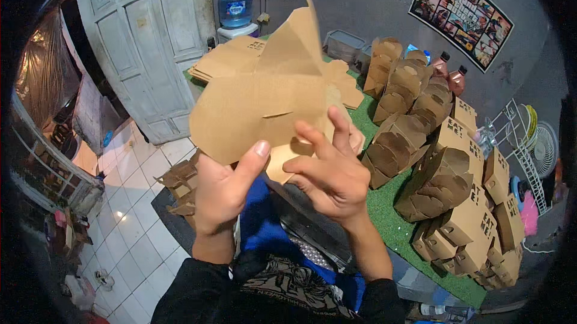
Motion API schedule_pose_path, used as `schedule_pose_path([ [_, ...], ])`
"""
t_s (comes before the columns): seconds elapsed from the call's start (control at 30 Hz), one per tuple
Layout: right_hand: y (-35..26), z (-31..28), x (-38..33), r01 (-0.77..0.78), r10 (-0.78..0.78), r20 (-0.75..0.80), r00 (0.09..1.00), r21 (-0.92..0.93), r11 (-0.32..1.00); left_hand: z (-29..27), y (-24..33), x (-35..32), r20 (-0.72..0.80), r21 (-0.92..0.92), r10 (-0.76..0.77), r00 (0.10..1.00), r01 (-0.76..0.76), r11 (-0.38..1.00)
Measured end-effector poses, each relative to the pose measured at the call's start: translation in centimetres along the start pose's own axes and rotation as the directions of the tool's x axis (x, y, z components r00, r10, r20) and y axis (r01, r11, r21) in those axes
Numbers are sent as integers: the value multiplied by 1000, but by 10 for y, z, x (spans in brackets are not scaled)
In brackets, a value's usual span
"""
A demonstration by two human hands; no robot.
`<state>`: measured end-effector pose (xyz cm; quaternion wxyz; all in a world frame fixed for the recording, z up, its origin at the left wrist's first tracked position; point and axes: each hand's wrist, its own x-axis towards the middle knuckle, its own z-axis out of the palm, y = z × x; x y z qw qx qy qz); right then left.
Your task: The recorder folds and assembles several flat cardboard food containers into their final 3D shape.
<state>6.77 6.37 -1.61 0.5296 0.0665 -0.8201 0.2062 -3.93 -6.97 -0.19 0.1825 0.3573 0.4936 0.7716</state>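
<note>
A partly folded brown cardboard box blank (240, 113) is held up in front of me, with a short slit in its middle and a pointed flap standing up at its far side. My left hand (225, 189) grips its near left edge, thumb on top and fingers hidden beneath. At the near right edge, my right hand (330, 177) has bent fingers around a small flap, some of them lifted from the board. Behind the piece, a stack of flat cardboard blanks (225, 59) lies on the green table covering (357, 122).
Several open brown boxes (402, 143) stand on the right, beside a pile of closed printed boxes (475, 222). Behind are a clear plastic container (344, 42) and a blue water jug (234, 4). More folded cardboard (180, 183) sits low on my left, near the tiled floor (135, 204).
</note>
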Motion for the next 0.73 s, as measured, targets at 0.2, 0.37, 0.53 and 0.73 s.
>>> schedule_pose_path([
  [0.2, 2, -7, 8, -128, 116, 75, 990, 190, 973, -10, 5, -2, 158, -46, 123, 980, -117, 992],
  [0.37, 0, -9, 12, -217, 196, 103, 975, 257, 942, -22, -2, 5, 215, -156, 30, 976, 4, 988],
  [0.53, 1, 0, 14, -284, 280, 57, 958, 286, 915, -11, -4, 4, 77, -105, 90, 993, -82, 991],
  [0.73, 7, 14, 11, -362, 407, -66, 911, 341, 867, -14, -14, 2, 63, 182, 65, 996, -75, 980],
])
